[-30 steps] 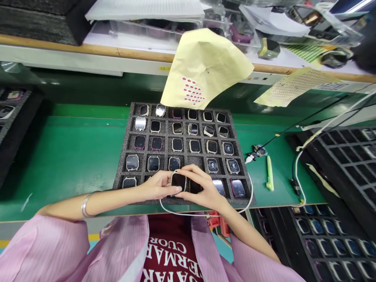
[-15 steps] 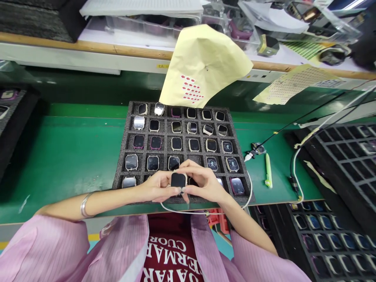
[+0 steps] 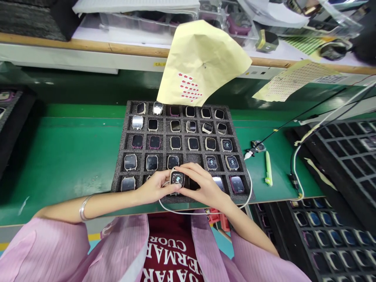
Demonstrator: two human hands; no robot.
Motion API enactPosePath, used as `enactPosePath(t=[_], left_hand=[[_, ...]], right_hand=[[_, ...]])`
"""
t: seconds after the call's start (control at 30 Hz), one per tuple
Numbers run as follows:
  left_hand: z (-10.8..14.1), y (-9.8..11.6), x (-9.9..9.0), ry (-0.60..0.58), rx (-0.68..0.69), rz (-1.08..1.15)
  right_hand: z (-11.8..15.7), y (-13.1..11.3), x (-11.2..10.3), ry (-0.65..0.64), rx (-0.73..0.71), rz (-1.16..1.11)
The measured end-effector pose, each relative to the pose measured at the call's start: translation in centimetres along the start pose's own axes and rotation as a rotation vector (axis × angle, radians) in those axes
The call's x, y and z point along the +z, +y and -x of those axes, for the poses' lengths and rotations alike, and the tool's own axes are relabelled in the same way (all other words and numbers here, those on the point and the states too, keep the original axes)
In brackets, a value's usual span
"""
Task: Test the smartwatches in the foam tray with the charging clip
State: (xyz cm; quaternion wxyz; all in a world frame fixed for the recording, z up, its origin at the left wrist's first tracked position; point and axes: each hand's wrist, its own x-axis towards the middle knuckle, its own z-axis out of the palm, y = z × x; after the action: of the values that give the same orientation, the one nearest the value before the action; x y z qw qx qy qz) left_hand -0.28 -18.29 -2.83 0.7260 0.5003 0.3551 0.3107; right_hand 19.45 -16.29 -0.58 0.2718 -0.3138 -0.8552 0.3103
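Between my two hands is a smartwatch body (image 3: 177, 178) with a pale case and no strap, its screen lit with a dial. My left hand (image 3: 157, 186) grips its left side between thumb and fingers. On its right side my right hand (image 3: 202, 184) closes over it, thumb low at the screen and fingers along the top edge. A white cable (image 3: 188, 212) runs from near my left fingers round in front of me. Beneath both hands lies a dark foam tray (image 3: 117, 172) of watch bodies; a few slots are covered by my hands.
Right of the tray are a light green pen-shaped tool (image 3: 268, 168) and a small watch-like piece (image 3: 258, 146) beside the cable plug. A yellow paper sheet (image 3: 202, 62) hangs from the shelf (image 3: 132, 51) over the tray's back. More watch trays (image 3: 331, 231) stand at the right.
The held watch's screen has gone from black to a lit dial. My right fingers have closed further over its right side. The view has shifted slightly.
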Motion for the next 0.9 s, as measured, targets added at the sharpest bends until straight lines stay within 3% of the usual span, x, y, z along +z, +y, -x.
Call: enactPosePath(t=[0.9], left_hand=[[0.28, 0.06, -0.09, -0.048, 0.003, -0.036]], right_hand=[[0.3, -0.15, 0.18, 0.027, 0.006, -0.026]])
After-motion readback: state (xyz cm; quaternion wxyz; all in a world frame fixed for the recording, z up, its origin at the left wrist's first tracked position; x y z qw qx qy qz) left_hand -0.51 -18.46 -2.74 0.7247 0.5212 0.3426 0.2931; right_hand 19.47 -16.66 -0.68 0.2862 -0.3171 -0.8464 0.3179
